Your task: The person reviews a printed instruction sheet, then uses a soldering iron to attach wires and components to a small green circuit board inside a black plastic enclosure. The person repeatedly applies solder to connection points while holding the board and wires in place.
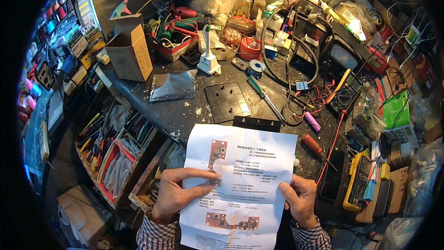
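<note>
A white printed instruction sheet [259,166] with pictures of reddish-brown circuit boards hangs before me, creased and tilted slightly. At its left side my left hand [178,192] reaches over the paper, index finger and thumb stretched out with a small gap, their tips on the upper board picture. My right hand [300,199] grips the right edge, thumb in front and the other fingers mostly behind. Just beyond the sheet lie a square black plastic plate [226,102] with small posts and a black strip [256,122] with holes, partly covered by the paper.
On the dark workbench [171,115] lie a silvery bag [173,85], an open cardboard box [129,48], a green-handled screwdriver [263,92], a red-handled screwdriver [314,146], a purple battery cell [312,121] and a yellow multimeter [357,180]. A tool drawer [115,157] stands open at left.
</note>
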Tool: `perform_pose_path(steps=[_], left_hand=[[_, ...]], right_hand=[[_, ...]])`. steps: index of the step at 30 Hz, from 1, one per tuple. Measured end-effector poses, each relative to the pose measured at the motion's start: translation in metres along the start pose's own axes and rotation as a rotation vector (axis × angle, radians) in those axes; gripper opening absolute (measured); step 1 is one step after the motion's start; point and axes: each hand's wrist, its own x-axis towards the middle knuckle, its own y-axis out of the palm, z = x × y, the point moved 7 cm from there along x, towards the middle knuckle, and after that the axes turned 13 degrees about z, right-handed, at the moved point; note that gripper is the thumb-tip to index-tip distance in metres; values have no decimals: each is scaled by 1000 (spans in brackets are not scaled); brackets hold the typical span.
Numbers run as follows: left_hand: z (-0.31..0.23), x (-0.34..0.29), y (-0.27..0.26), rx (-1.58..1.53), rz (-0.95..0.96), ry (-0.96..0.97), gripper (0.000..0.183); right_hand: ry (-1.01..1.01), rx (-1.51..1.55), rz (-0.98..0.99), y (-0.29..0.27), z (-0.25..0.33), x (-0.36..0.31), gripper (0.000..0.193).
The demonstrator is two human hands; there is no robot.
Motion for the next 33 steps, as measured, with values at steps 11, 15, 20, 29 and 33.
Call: perform_pose_path(steps=[11, 15, 20, 29, 33], left_hand=[[-1, 0, 2, -30, -10, -28, 27], [-2, 0, 2, -24, 3, -23, 27], [0, -1, 3, -44, -11, -18, 26], [0, -1, 3, -3, 38, -4, 28], [-1, -1, 3, 7, 4, -3, 27]], right_hand=[[-2, 25, 0, 0, 0, 0, 28], [7, 29, -7, 0, 0, 0, 27], [-12, 48, -18, 0, 0, -1, 27], [-18, 51, -25, -1, -1, -1, 26], [-5, 44, -11, 0, 0, -2, 28]])
